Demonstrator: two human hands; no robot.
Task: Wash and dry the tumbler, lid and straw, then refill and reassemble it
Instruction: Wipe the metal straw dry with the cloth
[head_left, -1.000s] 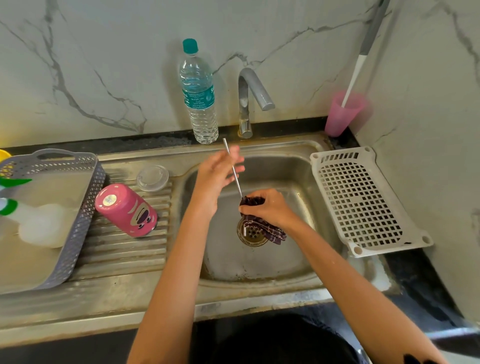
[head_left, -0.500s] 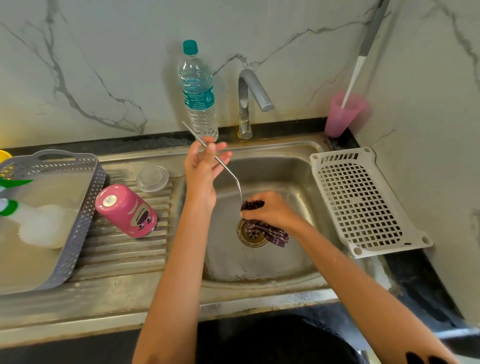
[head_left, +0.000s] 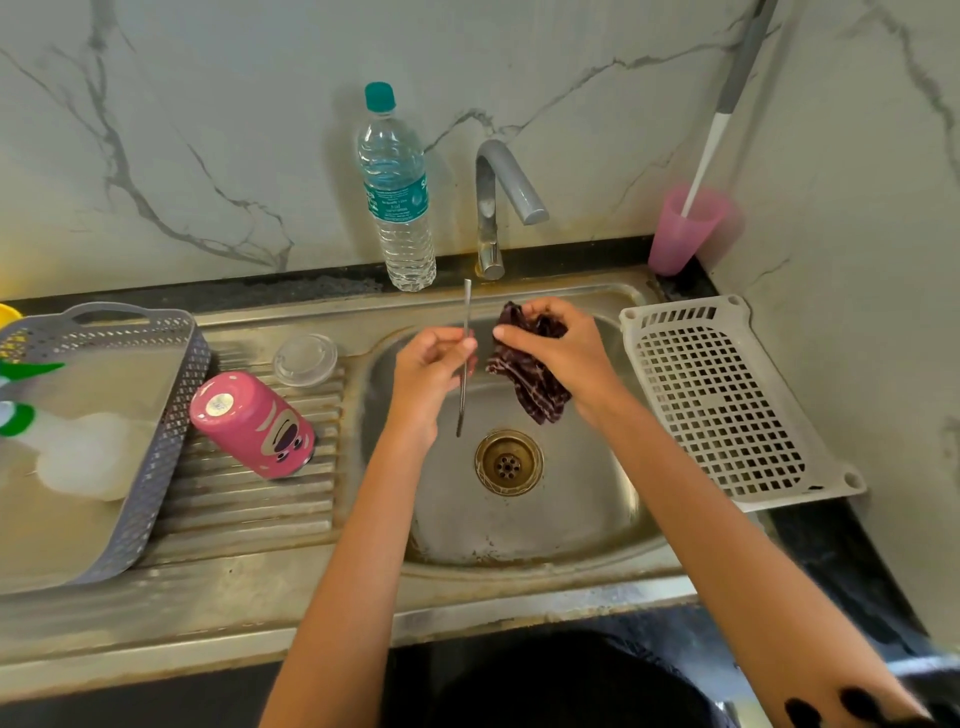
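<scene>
One view only, head-worn and wide-angle: positioned above the near edge of the sink, looking forward and steeply down, facing the marble back wall. Close in: sink fills mid-frame, tap sits upper centre, straight lines bow toward the frame edges.

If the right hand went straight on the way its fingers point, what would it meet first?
Probably the metal straw pinched in the left hand, just beside the right hand and its cloth; depth is unclear.

Grey basket; white rack; pink cup beyond.
</scene>
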